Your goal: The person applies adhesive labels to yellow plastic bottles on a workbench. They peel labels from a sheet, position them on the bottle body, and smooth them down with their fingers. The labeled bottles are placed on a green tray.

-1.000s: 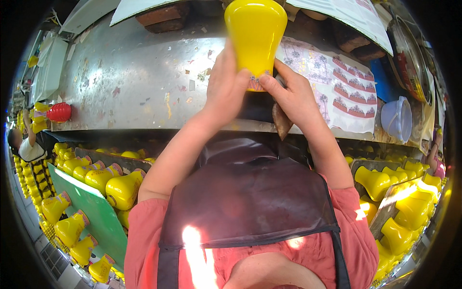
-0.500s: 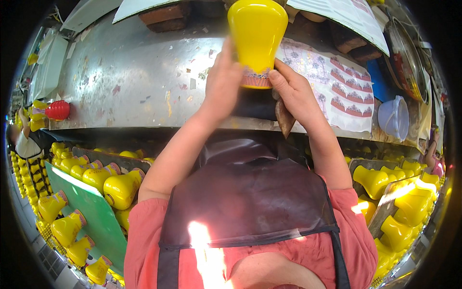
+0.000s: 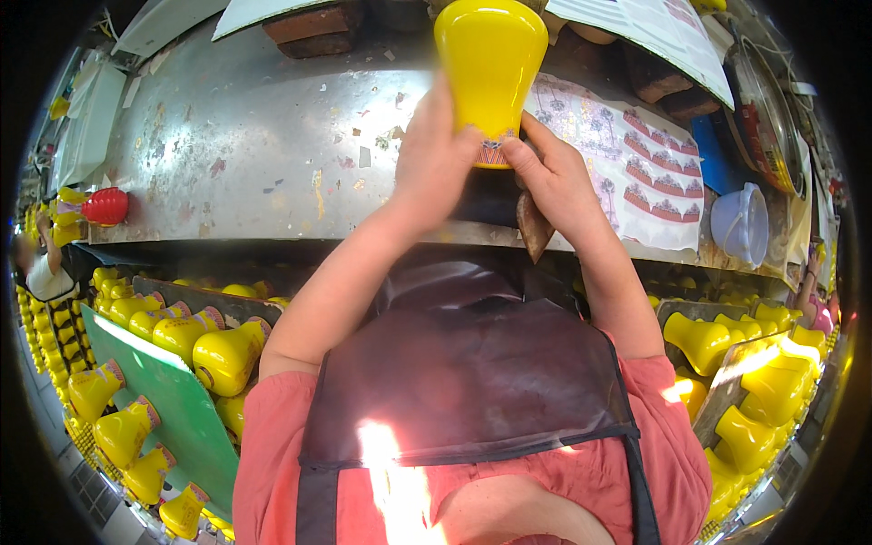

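left grip (image 3: 431, 163) has shifted inward onto the patterned band (image 3: 491, 156), whether grasping i can't tell; my right grip (image 3: 551, 170) opposite clasps the yellow vase (image 3: 490, 68), seemingly steadying it.

Left of the left hand (image 3: 431, 159), a broad stretch of bare counter (image 3: 245, 168) is lying open toward the red ribbed object (image 3: 107, 207) at its end. At the far side, a brick (image 3: 313, 32) under a pale board (image 3: 263, 13) is blocking the way. The yellow vase (image 3: 490, 64) is filling the gap between that hand and the right hand (image 3: 551, 168). Rightward, the flat printed sheet (image 3: 660, 186) is leaving passage above, with a pale blue pail (image 3: 738, 223) obstructing beyond it. Yellow vessels (image 3: 227, 354) are crowding both sides of the person.
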Available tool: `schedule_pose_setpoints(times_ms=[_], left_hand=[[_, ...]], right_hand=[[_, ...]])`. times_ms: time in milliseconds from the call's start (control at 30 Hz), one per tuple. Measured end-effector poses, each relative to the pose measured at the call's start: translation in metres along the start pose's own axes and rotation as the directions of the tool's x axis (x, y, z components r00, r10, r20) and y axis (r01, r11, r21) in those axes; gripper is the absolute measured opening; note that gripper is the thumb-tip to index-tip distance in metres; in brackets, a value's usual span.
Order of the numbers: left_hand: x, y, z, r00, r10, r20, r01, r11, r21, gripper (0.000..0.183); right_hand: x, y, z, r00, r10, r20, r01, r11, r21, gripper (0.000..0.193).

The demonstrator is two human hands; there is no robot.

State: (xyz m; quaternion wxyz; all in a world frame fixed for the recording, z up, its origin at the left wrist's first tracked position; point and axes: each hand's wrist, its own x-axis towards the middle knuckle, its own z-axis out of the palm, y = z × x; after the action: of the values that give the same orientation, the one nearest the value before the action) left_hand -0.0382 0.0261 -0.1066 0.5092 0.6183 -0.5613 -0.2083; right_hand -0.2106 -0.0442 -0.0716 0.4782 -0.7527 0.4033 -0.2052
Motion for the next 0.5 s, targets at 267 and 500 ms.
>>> schedule_pose_setpoints(times_ms=[267, 500], left_hand=[[-0.0062, 0.0023, -0.0036, 0.996, -0.005, 0.087, 0.002, 0.999, 0.038, 0.075], [-0.0045, 0.0016, -0.0015, 0.998, 0.042, 0.052, -0.046, 0.996, 0.073, 0.086]], right_hand=[[-0.0011, 0.0023, -0.0009, 0.999, -0.039, 0.015, 0.040, 0.998, -0.052, 0.056], [0.0001, -0.0049, -0.0013, 1.000, -0.013, -0.004, 0.012, 0.997, -0.078, 0.054]])
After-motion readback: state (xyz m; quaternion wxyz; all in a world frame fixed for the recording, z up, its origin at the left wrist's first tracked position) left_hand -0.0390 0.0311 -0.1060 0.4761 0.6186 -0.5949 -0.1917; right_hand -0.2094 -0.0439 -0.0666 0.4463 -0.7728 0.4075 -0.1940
